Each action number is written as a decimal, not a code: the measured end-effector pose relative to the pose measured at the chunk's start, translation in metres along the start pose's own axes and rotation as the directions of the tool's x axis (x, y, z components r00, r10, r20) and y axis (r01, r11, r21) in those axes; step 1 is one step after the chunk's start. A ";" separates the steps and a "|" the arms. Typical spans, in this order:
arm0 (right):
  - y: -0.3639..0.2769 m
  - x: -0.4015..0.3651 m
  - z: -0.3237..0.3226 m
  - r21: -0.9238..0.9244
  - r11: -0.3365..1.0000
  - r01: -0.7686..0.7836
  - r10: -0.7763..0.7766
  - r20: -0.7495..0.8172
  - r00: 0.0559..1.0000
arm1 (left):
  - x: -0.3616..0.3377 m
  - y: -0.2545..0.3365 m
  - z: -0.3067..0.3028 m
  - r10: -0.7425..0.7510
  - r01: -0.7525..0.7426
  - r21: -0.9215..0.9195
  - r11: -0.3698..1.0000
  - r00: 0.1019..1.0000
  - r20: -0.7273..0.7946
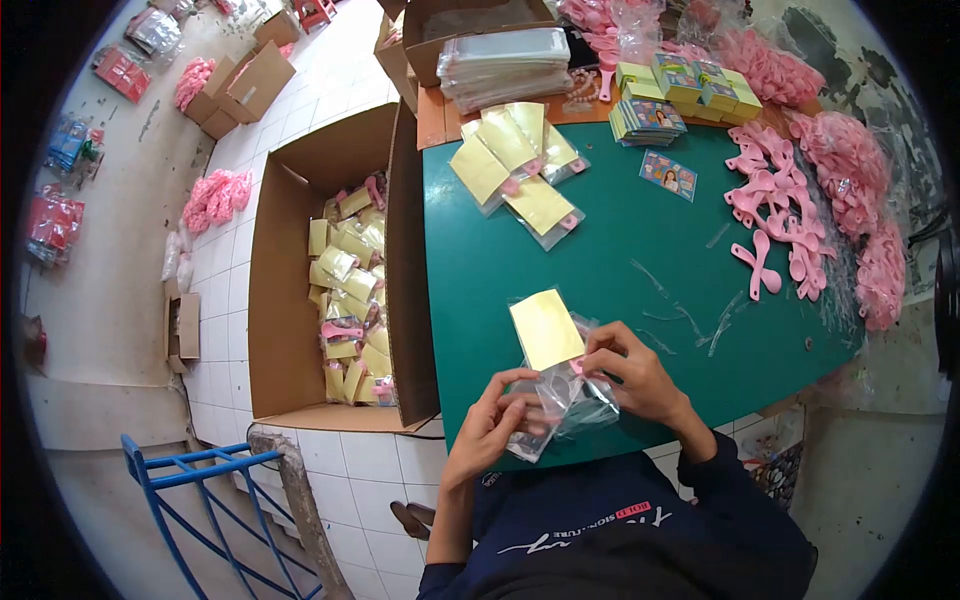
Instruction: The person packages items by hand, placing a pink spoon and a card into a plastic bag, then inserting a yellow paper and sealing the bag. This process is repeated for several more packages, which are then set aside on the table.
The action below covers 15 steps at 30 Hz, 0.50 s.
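Observation:
My left hand [487, 425] is closed on the edge of a clear plastic bag [585, 408] near the table's front edge. From the right, my right hand [635, 375] pinches the bag's upper part beside a small pink piece [576, 367], mostly hidden by plastic and fingers. A yellow card [546, 330] sticks out beyond both hands, above the crumpled plastic. Farther up the green table [600, 235] lie several bagged yellow cards [541, 205] with pink ends showing. Pink spoons [775, 195] are heaped to the right, two of them crossed.
A tall cardboard box [275, 300] with several bagged cards inside stands left of the table. Clear bags [505, 65] are stacked at the back, near piles of printed cards [648, 122]. Bagged pink items [850, 165] line the right edge. A blue metal frame [215, 470] stands lower left.

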State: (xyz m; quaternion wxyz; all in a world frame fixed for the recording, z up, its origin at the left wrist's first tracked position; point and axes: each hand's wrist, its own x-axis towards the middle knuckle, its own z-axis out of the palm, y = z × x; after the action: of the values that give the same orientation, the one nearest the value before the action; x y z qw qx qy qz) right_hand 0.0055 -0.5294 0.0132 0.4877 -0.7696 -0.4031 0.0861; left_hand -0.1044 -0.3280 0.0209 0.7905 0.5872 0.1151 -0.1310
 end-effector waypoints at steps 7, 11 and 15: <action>-0.003 -0.006 -0.005 0.203 0.966 -0.163 0.149 0.081 0.986 | 0.008 -0.012 0.010 0.273 -0.180 0.514 0.838 0.955 -0.111; 0.001 -0.012 0.012 0.614 0.686 -0.390 0.415 0.110 0.903 | 0.007 -0.008 0.016 0.227 -0.102 0.507 0.856 0.955 -0.191; -0.002 -0.009 0.025 0.623 0.647 -0.440 0.529 0.048 0.847 | 0.011 -0.021 0.016 0.227 -0.089 0.439 0.894 0.935 -0.274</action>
State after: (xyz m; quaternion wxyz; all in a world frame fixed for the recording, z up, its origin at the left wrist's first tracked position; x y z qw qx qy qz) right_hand -0.0144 -0.5185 -0.0002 0.6952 -0.6523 -0.0971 0.2858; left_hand -0.1003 -0.3497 0.0031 0.6249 0.7638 0.1614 0.0092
